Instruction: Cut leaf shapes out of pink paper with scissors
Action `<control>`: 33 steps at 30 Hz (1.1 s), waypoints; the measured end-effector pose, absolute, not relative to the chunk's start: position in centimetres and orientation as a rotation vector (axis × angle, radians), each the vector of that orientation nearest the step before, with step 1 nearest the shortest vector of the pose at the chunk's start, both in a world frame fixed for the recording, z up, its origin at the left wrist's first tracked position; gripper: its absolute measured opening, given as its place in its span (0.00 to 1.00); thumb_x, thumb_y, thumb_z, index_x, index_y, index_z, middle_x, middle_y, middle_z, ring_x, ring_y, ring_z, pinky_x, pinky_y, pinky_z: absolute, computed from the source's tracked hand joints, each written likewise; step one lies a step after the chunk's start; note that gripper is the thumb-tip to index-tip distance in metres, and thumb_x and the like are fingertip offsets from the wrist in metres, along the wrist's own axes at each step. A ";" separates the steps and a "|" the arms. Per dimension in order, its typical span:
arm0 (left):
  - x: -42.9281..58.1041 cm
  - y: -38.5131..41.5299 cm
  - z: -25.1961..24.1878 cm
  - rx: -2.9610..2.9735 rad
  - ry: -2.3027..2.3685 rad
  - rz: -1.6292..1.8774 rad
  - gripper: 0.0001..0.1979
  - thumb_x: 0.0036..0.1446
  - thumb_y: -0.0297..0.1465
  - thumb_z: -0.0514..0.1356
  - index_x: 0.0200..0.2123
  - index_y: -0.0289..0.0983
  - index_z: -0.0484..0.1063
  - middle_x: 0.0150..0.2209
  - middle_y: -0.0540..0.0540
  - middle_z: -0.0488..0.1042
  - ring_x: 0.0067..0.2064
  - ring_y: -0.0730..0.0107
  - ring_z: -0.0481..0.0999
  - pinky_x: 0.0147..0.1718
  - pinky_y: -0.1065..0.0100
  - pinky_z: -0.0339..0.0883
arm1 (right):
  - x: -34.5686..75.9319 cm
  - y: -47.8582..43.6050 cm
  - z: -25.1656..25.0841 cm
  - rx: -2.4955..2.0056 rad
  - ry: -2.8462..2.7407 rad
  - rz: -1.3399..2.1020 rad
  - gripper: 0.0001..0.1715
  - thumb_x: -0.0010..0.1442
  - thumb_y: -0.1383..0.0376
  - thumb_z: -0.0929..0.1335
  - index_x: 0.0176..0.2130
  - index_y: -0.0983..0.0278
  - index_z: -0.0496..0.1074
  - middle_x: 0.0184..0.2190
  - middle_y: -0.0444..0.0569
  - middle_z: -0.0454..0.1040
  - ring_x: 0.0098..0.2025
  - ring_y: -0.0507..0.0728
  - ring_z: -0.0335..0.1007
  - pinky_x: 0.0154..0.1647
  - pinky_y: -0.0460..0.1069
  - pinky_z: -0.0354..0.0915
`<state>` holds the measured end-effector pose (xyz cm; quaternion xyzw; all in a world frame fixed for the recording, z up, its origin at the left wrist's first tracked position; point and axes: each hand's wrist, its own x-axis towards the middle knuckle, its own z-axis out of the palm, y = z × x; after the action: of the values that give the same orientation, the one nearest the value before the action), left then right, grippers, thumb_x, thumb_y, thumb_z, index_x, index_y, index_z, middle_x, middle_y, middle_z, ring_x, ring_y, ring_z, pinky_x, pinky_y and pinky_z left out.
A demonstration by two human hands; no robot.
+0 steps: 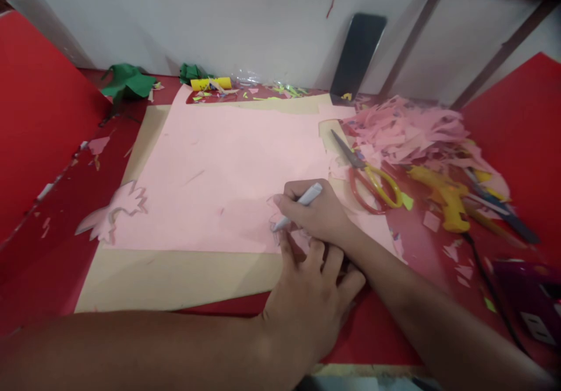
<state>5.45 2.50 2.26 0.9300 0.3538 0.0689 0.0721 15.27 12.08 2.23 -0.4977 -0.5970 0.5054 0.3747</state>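
Note:
A sheet of pink paper (236, 163) lies over a larger tan sheet (175, 271) on the red work surface. My right hand (318, 213) grips a pale grey marker pen (300, 207), tip down on the pink sheet near its front right part. Faint drawn lines show around the tip. Just in front of it, my left hand (311, 291) lies with fingers spread, pressing on the paper's front edge; what is under the fingers is mostly hidden. At the left edge of the sheet rests a jagged-edged pink cut-out (111, 213) with a dark outline.
Scissors (370, 177) with red and yellow handles lie right of the paper. Beyond them are a heap of pink paper scraps (407, 131) and a yellow glue gun (442, 195) with a cord. A phone (358, 55) leans on the wall. Red panels (39, 116) stand at both sides.

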 end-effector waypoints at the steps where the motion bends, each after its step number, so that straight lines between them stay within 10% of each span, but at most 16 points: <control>1: 5.5 2.5 2.3 2.797 1.064 0.208 0.17 0.66 0.38 0.56 0.56 0.44 0.69 0.53 0.40 0.68 0.55 0.46 0.62 0.55 0.21 0.60 | 15.3 12.1 2.2 -1.271 -1.538 1.291 0.24 0.58 0.62 0.69 0.18 0.62 0.55 0.15 0.35 0.51 0.18 0.46 0.55 0.14 0.40 0.62; 11: 5.4 2.5 2.2 2.795 1.059 0.200 0.17 0.65 0.38 0.57 0.56 0.44 0.69 0.53 0.41 0.69 0.55 0.46 0.63 0.54 0.22 0.61 | 15.2 12.0 2.4 -1.258 -1.564 1.266 0.25 0.58 0.63 0.69 0.17 0.61 0.55 0.14 0.36 0.52 0.17 0.46 0.52 0.14 0.41 0.56; 17: 5.4 2.5 2.2 2.867 1.053 0.210 0.18 0.65 0.42 0.57 0.55 0.42 0.70 0.55 0.38 0.70 0.56 0.44 0.64 0.55 0.21 0.56 | 18.5 12.2 3.6 -1.129 -1.692 0.707 0.12 0.67 0.59 0.66 0.34 0.61 0.73 0.26 0.43 0.74 0.25 0.50 0.66 0.25 0.46 0.62; 25: 5.1 2.5 1.9 3.094 0.900 0.309 0.19 0.66 0.34 0.54 0.57 0.39 0.72 0.55 0.40 0.71 0.56 0.49 0.67 0.60 0.42 0.58 | 22.7 13.2 3.7 -1.358 -2.348 0.263 0.08 0.61 0.69 0.67 0.42 0.59 0.67 0.39 0.47 0.75 0.39 0.57 0.72 0.36 0.49 0.61; 33: 5.1 2.7 1.9 2.912 0.973 0.220 0.23 0.69 0.41 0.49 0.63 0.41 0.65 0.65 0.37 0.63 0.68 0.37 0.54 0.57 0.21 0.54 | 22.3 13.3 3.5 -1.458 -2.392 0.554 0.11 0.58 0.67 0.69 0.41 0.59 0.65 0.35 0.45 0.74 0.34 0.55 0.69 0.34 0.48 0.58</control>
<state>5.09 2.69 1.88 0.9455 0.3160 0.0714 0.0319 22.29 13.31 3.54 -0.5053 -0.8292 0.1919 0.1424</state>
